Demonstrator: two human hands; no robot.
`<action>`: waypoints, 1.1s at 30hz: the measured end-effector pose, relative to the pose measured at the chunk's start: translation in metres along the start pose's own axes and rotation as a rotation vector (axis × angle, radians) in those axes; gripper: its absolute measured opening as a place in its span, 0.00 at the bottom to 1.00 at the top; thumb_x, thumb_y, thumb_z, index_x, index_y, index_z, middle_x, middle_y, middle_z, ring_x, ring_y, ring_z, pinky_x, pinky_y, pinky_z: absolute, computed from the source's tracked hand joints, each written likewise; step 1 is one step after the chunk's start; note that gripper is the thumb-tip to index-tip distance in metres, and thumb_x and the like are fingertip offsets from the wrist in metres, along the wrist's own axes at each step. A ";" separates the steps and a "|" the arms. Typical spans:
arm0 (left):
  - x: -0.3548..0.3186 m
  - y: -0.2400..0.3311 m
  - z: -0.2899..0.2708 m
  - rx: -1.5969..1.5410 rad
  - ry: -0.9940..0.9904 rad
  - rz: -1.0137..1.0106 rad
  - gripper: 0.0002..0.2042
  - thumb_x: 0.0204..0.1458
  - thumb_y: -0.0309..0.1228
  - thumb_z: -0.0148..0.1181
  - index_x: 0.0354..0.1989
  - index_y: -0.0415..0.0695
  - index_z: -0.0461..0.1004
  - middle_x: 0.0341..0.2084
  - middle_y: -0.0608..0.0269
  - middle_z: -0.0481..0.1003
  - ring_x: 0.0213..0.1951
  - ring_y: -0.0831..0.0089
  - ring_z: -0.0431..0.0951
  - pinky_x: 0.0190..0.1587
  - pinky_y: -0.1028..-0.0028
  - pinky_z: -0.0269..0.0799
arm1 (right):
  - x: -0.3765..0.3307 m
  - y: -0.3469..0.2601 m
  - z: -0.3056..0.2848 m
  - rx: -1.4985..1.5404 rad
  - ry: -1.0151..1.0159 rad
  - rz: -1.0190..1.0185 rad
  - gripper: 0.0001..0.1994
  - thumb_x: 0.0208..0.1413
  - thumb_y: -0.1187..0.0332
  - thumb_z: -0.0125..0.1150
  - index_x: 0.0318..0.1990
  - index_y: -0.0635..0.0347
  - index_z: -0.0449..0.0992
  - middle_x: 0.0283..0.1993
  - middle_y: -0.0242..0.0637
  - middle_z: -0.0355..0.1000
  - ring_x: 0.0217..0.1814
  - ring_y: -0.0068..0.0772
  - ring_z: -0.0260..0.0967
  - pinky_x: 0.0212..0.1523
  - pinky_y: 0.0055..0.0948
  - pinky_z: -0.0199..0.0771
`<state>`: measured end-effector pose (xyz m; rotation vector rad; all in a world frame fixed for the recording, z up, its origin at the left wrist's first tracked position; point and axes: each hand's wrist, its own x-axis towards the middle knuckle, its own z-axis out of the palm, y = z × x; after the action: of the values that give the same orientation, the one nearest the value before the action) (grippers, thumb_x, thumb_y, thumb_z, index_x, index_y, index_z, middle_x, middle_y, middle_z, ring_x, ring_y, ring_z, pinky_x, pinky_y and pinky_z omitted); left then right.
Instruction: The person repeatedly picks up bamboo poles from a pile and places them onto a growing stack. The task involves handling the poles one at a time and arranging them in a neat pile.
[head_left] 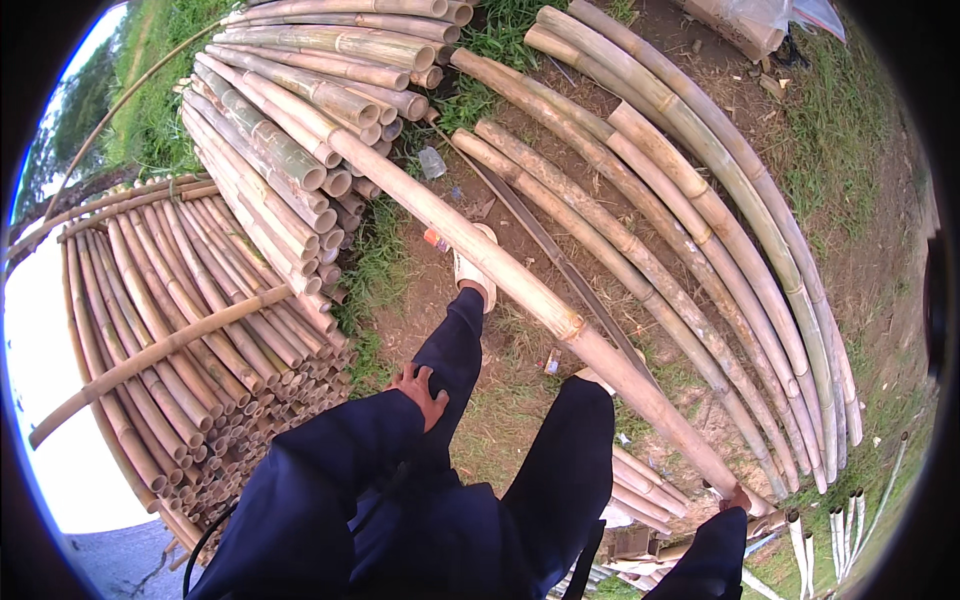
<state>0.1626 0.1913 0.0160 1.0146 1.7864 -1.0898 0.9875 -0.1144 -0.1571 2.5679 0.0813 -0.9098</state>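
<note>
A long pale bamboo pole (500, 270) slants across the view, from the stacked bamboo at the upper left down to the lower right. Near its lower right end, my right hand (736, 499) grips it, with the fingers partly hidden. The pole's far end lies over the top of the stack (300, 110). My left hand (418, 396) rests on my left leg near the knee, fingers spread and holding nothing. My left foot, in a light-coloured shoe (474, 268), is on the ground under the pole.
Several bamboo poles (690, 210) lie side by side on the ground at the right. A tall pile of thinner poles (190, 320) stands at the left, with a crossbar over it. A dark narrow bar (545, 245) lies beside the pole. A clear plastic cup (432, 163) lies near the stack.
</note>
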 end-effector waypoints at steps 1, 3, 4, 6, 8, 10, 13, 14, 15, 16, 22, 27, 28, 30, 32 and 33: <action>0.001 -0.005 -0.005 -0.022 0.016 0.016 0.33 0.60 0.51 0.56 0.69 0.46 0.63 0.68 0.49 0.60 0.69 0.43 0.63 0.69 0.49 0.62 | -0.001 -0.006 -0.007 -0.084 -0.058 -0.083 0.29 0.69 0.41 0.51 0.54 0.61 0.80 0.31 0.47 0.81 0.30 0.39 0.79 0.35 0.38 0.81; 0.004 -0.015 -0.012 -0.025 -0.009 0.040 0.32 0.61 0.51 0.56 0.69 0.45 0.63 0.67 0.49 0.62 0.67 0.43 0.66 0.69 0.51 0.64 | -0.022 -0.026 -0.014 -0.092 -0.115 -0.017 0.26 0.70 0.45 0.52 0.53 0.60 0.80 0.32 0.45 0.81 0.30 0.37 0.80 0.36 0.38 0.82; 0.005 -0.016 -0.015 -0.025 0.012 0.035 0.32 0.61 0.51 0.56 0.69 0.45 0.64 0.66 0.49 0.62 0.67 0.43 0.66 0.69 0.51 0.64 | -0.040 -0.043 -0.014 -0.005 -0.126 0.103 0.24 0.70 0.46 0.52 0.53 0.59 0.80 0.33 0.44 0.81 0.31 0.37 0.80 0.35 0.37 0.82; 0.009 -0.020 -0.021 -0.009 -0.034 0.046 0.32 0.61 0.52 0.55 0.69 0.45 0.64 0.66 0.49 0.63 0.67 0.44 0.66 0.69 0.51 0.64 | -0.081 -0.085 -0.010 0.071 -0.105 0.154 0.21 0.69 0.49 0.55 0.52 0.58 0.79 0.34 0.43 0.80 0.32 0.37 0.80 0.34 0.38 0.82; 0.009 -0.025 -0.026 0.010 -0.028 0.066 0.33 0.61 0.53 0.54 0.68 0.45 0.64 0.65 0.49 0.63 0.67 0.44 0.66 0.68 0.49 0.64 | -0.127 -0.136 0.012 0.053 -0.148 -0.023 0.19 0.67 0.52 0.58 0.51 0.58 0.77 0.37 0.45 0.79 0.31 0.39 0.79 0.33 0.41 0.83; 0.009 -0.030 -0.031 -0.035 -0.015 0.095 0.33 0.61 0.53 0.54 0.68 0.45 0.64 0.65 0.48 0.63 0.67 0.43 0.66 0.68 0.47 0.64 | -0.168 -0.195 0.042 0.073 -0.217 -0.145 0.16 0.65 0.55 0.61 0.49 0.59 0.75 0.39 0.46 0.77 0.31 0.41 0.79 0.31 0.43 0.83; 0.010 -0.037 -0.037 -0.065 0.001 0.107 0.33 0.61 0.54 0.54 0.68 0.44 0.64 0.65 0.48 0.63 0.67 0.42 0.66 0.67 0.46 0.64 | -0.245 -0.284 0.093 0.310 -0.350 -0.265 0.15 0.62 0.59 0.66 0.47 0.59 0.72 0.42 0.48 0.75 0.31 0.44 0.78 0.29 0.47 0.84; 0.011 -0.039 -0.038 -0.065 -0.014 0.104 0.33 0.61 0.54 0.54 0.68 0.44 0.64 0.64 0.48 0.63 0.67 0.42 0.66 0.67 0.45 0.64 | -0.277 -0.315 0.110 0.435 -0.427 -0.274 0.16 0.62 0.61 0.66 0.49 0.62 0.71 0.39 0.46 0.76 0.30 0.41 0.78 0.32 0.45 0.83; 0.011 -0.042 -0.039 -0.081 -0.020 0.108 0.34 0.61 0.54 0.54 0.68 0.43 0.63 0.63 0.47 0.63 0.66 0.41 0.66 0.67 0.44 0.63 | -0.310 -0.345 0.123 0.535 -0.582 -0.216 0.18 0.61 0.63 0.68 0.50 0.65 0.71 0.35 0.42 0.76 0.29 0.38 0.77 0.34 0.43 0.83; 0.012 -0.045 -0.039 -0.098 -0.033 0.115 0.34 0.61 0.54 0.54 0.69 0.44 0.63 0.65 0.48 0.62 0.67 0.42 0.66 0.68 0.45 0.63 | -0.352 -0.364 0.141 0.671 -0.625 -0.311 0.12 0.60 0.64 0.69 0.42 0.65 0.77 0.34 0.43 0.76 0.29 0.37 0.76 0.33 0.41 0.83; 0.023 -0.062 -0.046 -0.095 -0.040 0.176 0.34 0.60 0.54 0.55 0.68 0.44 0.64 0.65 0.49 0.63 0.66 0.45 0.66 0.67 0.47 0.63 | -0.592 -0.533 0.226 0.970 -0.807 -0.401 0.11 0.61 0.64 0.72 0.43 0.61 0.79 0.36 0.34 0.78 0.31 0.25 0.75 0.35 0.27 0.78; 0.034 -0.081 -0.058 -0.205 -0.070 0.206 0.33 0.60 0.53 0.55 0.68 0.44 0.64 0.66 0.51 0.64 0.67 0.46 0.66 0.68 0.47 0.62 | -0.743 -0.667 0.273 0.924 -0.992 -0.628 0.12 0.62 0.69 0.69 0.47 0.69 0.80 0.40 0.42 0.81 0.38 0.30 0.79 0.42 0.26 0.80; 0.037 -0.085 -0.062 -0.217 -0.071 0.212 0.33 0.60 0.53 0.55 0.68 0.44 0.64 0.66 0.51 0.64 0.67 0.46 0.66 0.68 0.47 0.62 | -0.770 -0.690 0.282 0.953 -1.008 -0.678 0.15 0.63 0.68 0.67 0.49 0.72 0.80 0.40 0.41 0.80 0.40 0.27 0.78 0.45 0.26 0.79; 0.042 -0.094 -0.071 -0.257 -0.068 0.215 0.33 0.60 0.53 0.56 0.67 0.44 0.65 0.65 0.52 0.65 0.66 0.47 0.67 0.67 0.48 0.63 | -0.816 -0.738 0.297 0.982 -0.997 -0.676 0.12 0.62 0.70 0.67 0.48 0.69 0.81 0.40 0.39 0.82 0.39 0.28 0.80 0.40 0.23 0.75; 0.048 -0.102 -0.078 -0.282 -0.074 0.204 0.32 0.60 0.53 0.56 0.67 0.44 0.65 0.64 0.53 0.66 0.66 0.47 0.67 0.67 0.49 0.64 | -0.846 -0.775 0.312 0.982 -0.994 -0.687 0.11 0.61 0.71 0.67 0.47 0.71 0.81 0.39 0.41 0.82 0.38 0.29 0.80 0.38 0.24 0.77; 0.049 -0.104 -0.081 -0.293 -0.088 0.198 0.32 0.59 0.53 0.56 0.67 0.44 0.66 0.64 0.53 0.66 0.65 0.48 0.68 0.67 0.50 0.64 | -0.857 -0.790 0.320 0.967 -1.018 -0.685 0.11 0.61 0.71 0.67 0.46 0.71 0.81 0.39 0.42 0.82 0.37 0.29 0.80 0.38 0.24 0.78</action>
<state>0.0326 0.2451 0.0274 0.9258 1.6753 -0.7155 -0.0228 0.5487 -0.1412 2.3954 0.2786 -2.9897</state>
